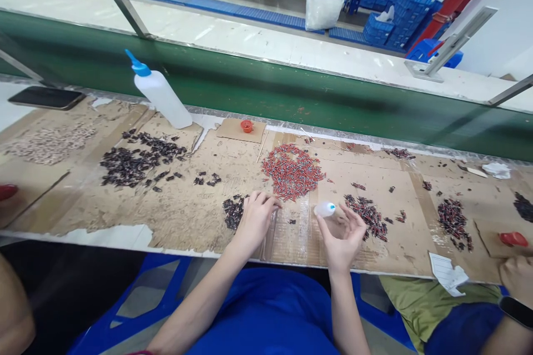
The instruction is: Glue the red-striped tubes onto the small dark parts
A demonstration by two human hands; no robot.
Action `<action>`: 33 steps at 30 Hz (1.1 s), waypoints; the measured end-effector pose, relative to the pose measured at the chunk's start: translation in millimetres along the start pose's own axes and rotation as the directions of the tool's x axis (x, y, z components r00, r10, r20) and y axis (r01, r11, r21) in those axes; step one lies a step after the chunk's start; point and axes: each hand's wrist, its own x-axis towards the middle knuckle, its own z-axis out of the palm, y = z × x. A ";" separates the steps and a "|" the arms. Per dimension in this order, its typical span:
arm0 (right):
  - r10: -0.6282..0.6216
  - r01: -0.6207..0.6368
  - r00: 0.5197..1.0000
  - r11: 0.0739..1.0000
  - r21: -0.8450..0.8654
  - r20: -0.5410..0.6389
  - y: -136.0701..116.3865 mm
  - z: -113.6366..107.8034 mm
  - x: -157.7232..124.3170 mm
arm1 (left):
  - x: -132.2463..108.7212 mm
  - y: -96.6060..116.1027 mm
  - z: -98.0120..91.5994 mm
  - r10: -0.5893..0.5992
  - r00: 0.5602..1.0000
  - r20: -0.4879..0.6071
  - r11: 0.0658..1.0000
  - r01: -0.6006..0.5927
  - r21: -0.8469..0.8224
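My right hand (343, 237) holds a small white squeeze bottle (323, 209) with a blue tip, over the cardboard-covered bench. The thumb lies against the bottle and the other fingers curl around beside it. My left hand (257, 216) rests palm down with its fingers bent together; whatever the fingertips hold, if anything, is hidden. By its left side is a small pile of dark pieces (232, 212). Beyond both hands spreads a heap of small red-and-metal parts (292, 171). Close to the right hand's fingers lies a pile of red-and-black pieces (368, 216).
A large white bottle (163, 97) with a blue nozzle stands far left, behind a dark heap (129, 165). A red cap (246, 126) sits on a cardboard square. A phone (46, 98) lies at the left. A co-worker's hand (517, 277) is at the right edge.
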 end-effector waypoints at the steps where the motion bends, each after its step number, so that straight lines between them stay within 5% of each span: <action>1: -0.088 0.088 0.995 0.996 -0.018 -0.053 -2.2 -2.1 -2.5 | 0.8 -0.5 -1.4 0.005 1.000 0.008 0.999 -0.004 -0.038; 4: -0.230 0.226 0.969 0.973 -0.057 -0.090 -13.8 -7.4 -13.1 | 0.9 3.3 -8.9 0.085 0.996 0.032 0.964 -0.075 -0.256; 6: -0.099 0.099 0.995 0.995 0.014 -0.004 -25.0 -8.0 -20.0 | -1.3 10.8 -13.9 0.180 0.983 0.028 0.884 -0.149 -0.443; 7: 0.054 -0.059 0.997 0.996 0.072 0.062 -30.8 -7.4 -22.3 | -2.9 15.5 -15.7 0.225 0.974 0.012 0.833 -0.186 -0.521; 9: 0.322 -0.398 0.884 0.899 0.184 0.338 -40.7 -4.9 -24.0 | -6.6 24.6 -16.8 0.282 0.959 -0.035 0.751 -0.244 -0.614; 12: 0.464 -0.712 0.623 0.670 0.211 0.630 -47.7 -1.8 -21.2 | -10.9 33.6 -14.0 0.308 0.948 -0.080 0.719 -0.288 -0.633; 16: 0.551 -0.813 0.531 0.545 0.205 0.644 -47.4 -1.9 -16.8 | -12.7 35.4 -9.4 0.279 0.957 -0.072 0.752 -0.265 -0.604; 20: 0.585 -0.823 0.530 0.529 0.207 0.614 -46.8 -2.6 -14.2 | -13.4 29.3 -5.1 0.156 0.988 0.002 0.795 -0.124 -0.594; 27: 0.589 -0.712 0.680 0.673 0.201 0.436 -38.0 -0.7 -17.1 | -14.4 8.2 11.4 0.109 0.993 0.040 0.955 -0.094 -0.280; 33: 0.519 -0.611 0.764 0.774 0.169 0.384 -38.7 4.6 -31.1 | -16.0 16.4 9.7 0.050 0.997 0.060 0.876 -0.015 -0.482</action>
